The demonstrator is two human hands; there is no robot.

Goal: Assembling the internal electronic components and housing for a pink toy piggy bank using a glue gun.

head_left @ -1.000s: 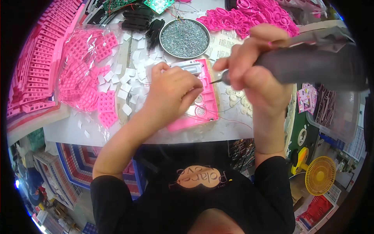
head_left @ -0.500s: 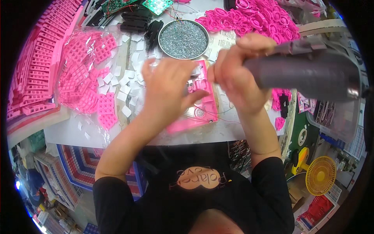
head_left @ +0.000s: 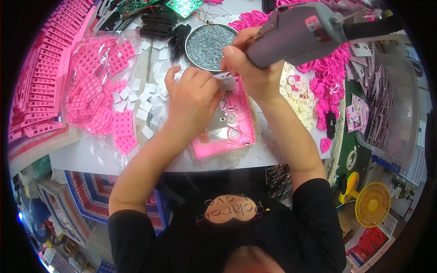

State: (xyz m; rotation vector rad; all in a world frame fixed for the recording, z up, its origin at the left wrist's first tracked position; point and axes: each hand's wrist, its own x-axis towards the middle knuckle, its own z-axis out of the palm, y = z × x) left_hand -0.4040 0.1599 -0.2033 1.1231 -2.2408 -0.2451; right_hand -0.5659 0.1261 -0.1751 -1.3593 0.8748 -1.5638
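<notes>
My right hand (head_left: 255, 75) is wrapped round the narrow end of a dark grey power screwdriver (head_left: 291, 38); its bit is hidden. This hand is just above the far right corner of a pink plastic housing (head_left: 243, 120), which lies open side up in front of me. Inside the housing are thin wires, round parts and a grey panel. My left hand (head_left: 195, 93) rests over the housing's far left part, fingers bent and pressed together at a small greyish piece (head_left: 227, 84). Whether it grips that piece is unclear. Behind the housing stands a round tin (head_left: 187, 50) of small metal screws.
Left are white pads (head_left: 145, 95), a clear bag of pink keypad parts (head_left: 93, 84) and stacked pink housings (head_left: 45, 68). Pink rings (head_left: 325, 77) and cream round parts (head_left: 296, 88) lie right, beyond them a clear bin (head_left: 400, 118). Green circuit boards (head_left: 184, 7) lie at the back.
My right hand has carried the screwdriver left and away from me, and the tool has tilted upward. My left hand's spread fingers have closed in at the housing.
</notes>
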